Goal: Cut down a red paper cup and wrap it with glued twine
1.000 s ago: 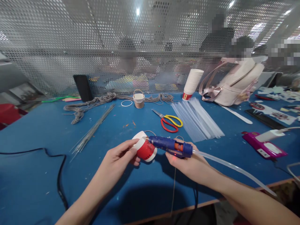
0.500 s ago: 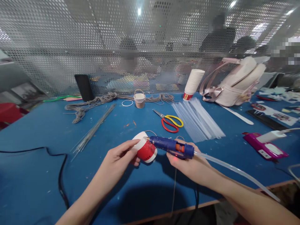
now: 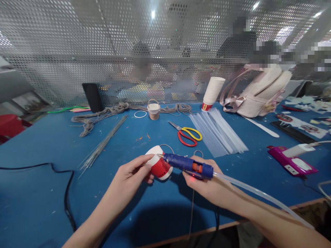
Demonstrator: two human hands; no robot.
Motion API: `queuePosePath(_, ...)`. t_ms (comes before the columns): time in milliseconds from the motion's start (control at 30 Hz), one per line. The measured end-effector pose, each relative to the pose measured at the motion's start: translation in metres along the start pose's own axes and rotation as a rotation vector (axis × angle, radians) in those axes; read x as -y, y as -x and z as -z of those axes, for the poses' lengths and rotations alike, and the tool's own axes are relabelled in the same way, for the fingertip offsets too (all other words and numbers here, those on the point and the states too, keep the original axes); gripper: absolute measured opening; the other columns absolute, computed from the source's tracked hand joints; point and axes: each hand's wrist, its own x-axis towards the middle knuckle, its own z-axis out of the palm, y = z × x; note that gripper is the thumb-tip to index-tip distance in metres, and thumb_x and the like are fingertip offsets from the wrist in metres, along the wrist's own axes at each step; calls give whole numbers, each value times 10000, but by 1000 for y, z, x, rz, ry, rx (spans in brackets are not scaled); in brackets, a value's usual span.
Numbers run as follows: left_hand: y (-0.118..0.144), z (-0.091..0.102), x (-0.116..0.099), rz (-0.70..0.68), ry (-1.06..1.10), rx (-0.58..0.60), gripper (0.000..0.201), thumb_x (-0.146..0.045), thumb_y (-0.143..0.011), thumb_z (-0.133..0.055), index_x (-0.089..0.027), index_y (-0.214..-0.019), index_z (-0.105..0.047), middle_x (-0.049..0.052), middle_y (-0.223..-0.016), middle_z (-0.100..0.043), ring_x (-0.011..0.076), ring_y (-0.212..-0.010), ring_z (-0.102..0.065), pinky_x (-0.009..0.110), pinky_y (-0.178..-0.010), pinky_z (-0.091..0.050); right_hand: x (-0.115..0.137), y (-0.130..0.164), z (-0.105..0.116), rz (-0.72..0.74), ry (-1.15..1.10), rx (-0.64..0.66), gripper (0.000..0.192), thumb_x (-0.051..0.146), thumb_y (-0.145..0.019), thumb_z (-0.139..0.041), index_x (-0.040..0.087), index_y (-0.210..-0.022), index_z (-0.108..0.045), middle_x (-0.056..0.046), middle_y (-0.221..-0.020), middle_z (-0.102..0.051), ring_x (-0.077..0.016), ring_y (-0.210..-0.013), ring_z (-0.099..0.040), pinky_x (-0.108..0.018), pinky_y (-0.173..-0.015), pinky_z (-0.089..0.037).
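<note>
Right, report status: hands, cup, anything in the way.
Left hand holding cup. Right hand holding glue gun, nozzle at cup. Scissors beyond, apart from both hands.

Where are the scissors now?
In the head view, just right of centre, the scissors lie on the table, left of the translucent strips, beyond the glue gun.

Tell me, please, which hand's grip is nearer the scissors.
Right: the right hand's grip is close in front of the scissors; the left hand's grip, on the cup, is farther, to the left.
</note>
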Motion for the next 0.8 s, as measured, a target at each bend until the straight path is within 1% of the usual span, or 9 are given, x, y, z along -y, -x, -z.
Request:
queuePosePath(100,0,1,1,-1,14,18,321,-362,-762,-632,-163,-1003,-703,9,-677,-690,143,-572,-595,265,-597,-484,-1,-6,6,-50,-22,-11,156,241,-750,-539,213,-627,-448,51,-555,-450,-94,-496,-403,-212,-480,-362)
queuePosePath(267,-1,1,-2,40,62,35,300,-357,-754,-635,-151,-962,-701,16,-619,-685,152,-568,-602,266,-595,-472,5,-10,11,-45,-11,52,232,261,-759,-479,214,-548,-394,54,-501,-402,-87,-458,-366,-213,-465,-364)
queuePosePath(400,-2,2,0,85,80,41,308,-351,-730,-663,-141,-954,-687,34,-611,-702,164,-563,-623,282,-610,-480,6,-3,8,-64,30,42,152,267,-751,-512,212,-616,-468,39,-567,-483,-103,-520,-448,-203,-492,-398)
queuePosePath(500,-3,3,1,116,125,41,304,-329,-712,-677,-133,-944,-674,45,-609,-710,175,-563,-639,295,-618,-491,4,0,6,-53,69,57,116,255,-747,-523,215,-643,-490,31,-600,-520,-116,-559,-497,-206,-507,-411)
queuePosePath(667,-3,4,0,142,174,38,242,-283,-703,-671,-130,-891,-667,59,-622,-720,186,-586,-662,309,-645,-508,-3,-4,7,-63,38,-8,152,280,-750,-531,218,-628,-465,40,-577,-504,-115,-525,-481,-213,-501,-414)
queuePosePath(800,-4,4,2,136,190,33,212,-273,-703,-672,-143,-870,-662,55,-637,-728,196,-607,-677,320,-666,-517,-5,-5,9,-86,36,-6,163,281,-752,-534,218,-623,-458,44,-561,-486,-112,-519,-461,-210,-505,-412)
